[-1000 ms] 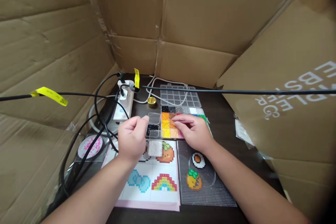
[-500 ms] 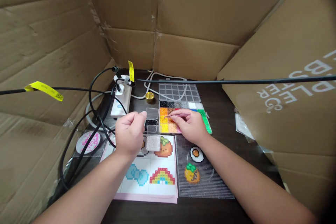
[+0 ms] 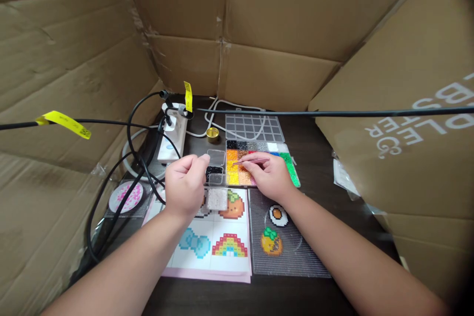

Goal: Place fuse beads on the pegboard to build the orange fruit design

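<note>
Pink tweezers (image 3: 254, 160) are pinched in my right hand (image 3: 272, 177), their tips over the yellow and orange beads of the sectioned bead box (image 3: 292, 170). My left hand (image 3: 185, 185) is closed in a fist, thumb on top, beside a small clear box of black beads (image 3: 214, 173); anything inside it is hidden. A clear box of whitish beads (image 3: 217, 200) sits on the pattern sheet (image 3: 229, 269), just right of that fist. Below my right hand, the clear pegboard (image 3: 287, 266) bears a fried-egg bead figure (image 3: 278, 216) and an orange persimmon-like bead figure (image 3: 271, 243) with green leaves.
A white power strip (image 3: 173, 138) and black cables (image 3: 134, 158) stand at the left. One cable crosses above the bead box. Behind it lies a gridded lid (image 3: 255, 127), near a gold tin (image 3: 212, 134). A dish of pink beads (image 3: 126, 196) is far left. Cardboard walls (image 3: 277, 74) surround the table.
The view has shifted slightly, so everything sits a little higher and further right. Both hands keep nearly the same pose, and the tweezers stay over the yellow and orange beads.
</note>
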`<control>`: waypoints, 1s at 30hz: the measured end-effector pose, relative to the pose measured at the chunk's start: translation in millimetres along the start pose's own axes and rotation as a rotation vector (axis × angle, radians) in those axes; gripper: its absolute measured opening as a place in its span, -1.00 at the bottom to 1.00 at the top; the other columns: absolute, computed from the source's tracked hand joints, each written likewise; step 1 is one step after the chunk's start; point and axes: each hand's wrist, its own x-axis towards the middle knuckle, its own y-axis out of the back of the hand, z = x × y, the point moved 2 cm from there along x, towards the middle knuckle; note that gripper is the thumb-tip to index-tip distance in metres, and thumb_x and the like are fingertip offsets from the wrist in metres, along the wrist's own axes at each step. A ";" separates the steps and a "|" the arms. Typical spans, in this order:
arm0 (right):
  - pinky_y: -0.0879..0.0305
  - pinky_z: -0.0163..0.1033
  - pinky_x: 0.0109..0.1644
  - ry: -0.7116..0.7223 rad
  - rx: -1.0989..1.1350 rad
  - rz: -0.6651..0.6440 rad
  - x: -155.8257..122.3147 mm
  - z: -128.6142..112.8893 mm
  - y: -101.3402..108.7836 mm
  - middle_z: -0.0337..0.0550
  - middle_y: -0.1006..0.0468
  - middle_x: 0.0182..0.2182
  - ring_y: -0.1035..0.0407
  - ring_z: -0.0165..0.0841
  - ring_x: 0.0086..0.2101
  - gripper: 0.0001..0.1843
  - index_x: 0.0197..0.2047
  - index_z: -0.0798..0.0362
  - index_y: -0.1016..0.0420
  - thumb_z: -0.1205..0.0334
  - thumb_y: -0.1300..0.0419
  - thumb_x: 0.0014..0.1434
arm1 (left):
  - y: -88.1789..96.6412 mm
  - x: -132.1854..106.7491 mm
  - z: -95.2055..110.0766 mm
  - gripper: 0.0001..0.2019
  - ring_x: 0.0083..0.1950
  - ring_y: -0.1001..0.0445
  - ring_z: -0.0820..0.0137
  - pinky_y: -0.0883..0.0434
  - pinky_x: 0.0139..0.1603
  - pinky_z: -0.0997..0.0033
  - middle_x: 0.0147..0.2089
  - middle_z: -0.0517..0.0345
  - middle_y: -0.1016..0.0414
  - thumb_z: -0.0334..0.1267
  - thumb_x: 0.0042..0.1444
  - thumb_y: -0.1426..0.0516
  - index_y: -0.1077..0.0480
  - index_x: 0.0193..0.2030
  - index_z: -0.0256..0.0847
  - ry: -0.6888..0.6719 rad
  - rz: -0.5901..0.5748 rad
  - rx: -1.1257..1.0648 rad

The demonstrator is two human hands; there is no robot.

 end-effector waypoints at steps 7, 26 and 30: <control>-0.48 -0.21 -0.22 0.003 -0.007 0.009 -0.2 0.7 0.9 -0.05 -0.68 -0.34 -0.57 -0.28 -0.31 -0.85 -0.36 0.08 -0.61 0.23 -0.23 0.09 | -0.6 -0.7 1.2 -0.52 -0.63 0.04 0.56 0.00 -0.63 0.44 -0.70 0.29 0.05 -0.16 0.04 -0.17 0.04 -0.69 -0.17 0.019 0.000 -0.010; -0.50 -0.17 -0.20 0.015 0.049 0.022 -3.6 3.7 0.7 -0.05 -0.68 -0.32 -0.57 -0.27 -0.29 -0.83 -0.33 0.07 -0.63 0.18 -0.25 0.08 | -0.8 -2.2 2.0 -0.52 -0.63 0.03 0.56 -0.01 -0.64 0.45 -0.71 0.29 0.04 -0.15 0.04 -0.17 0.05 -0.68 -0.18 0.002 -0.010 -0.003; -0.50 -0.16 -0.18 0.017 0.064 0.017 -4.3 4.9 1.3 -0.04 -0.68 -0.31 -0.57 -0.26 -0.29 -0.82 -0.32 0.07 -0.63 0.17 -0.24 0.09 | -0.8 -2.4 2.7 -0.52 -0.64 0.03 0.56 0.00 -0.64 0.45 -0.71 0.29 0.04 -0.16 0.03 -0.18 0.05 -0.69 -0.17 0.015 -0.007 -0.019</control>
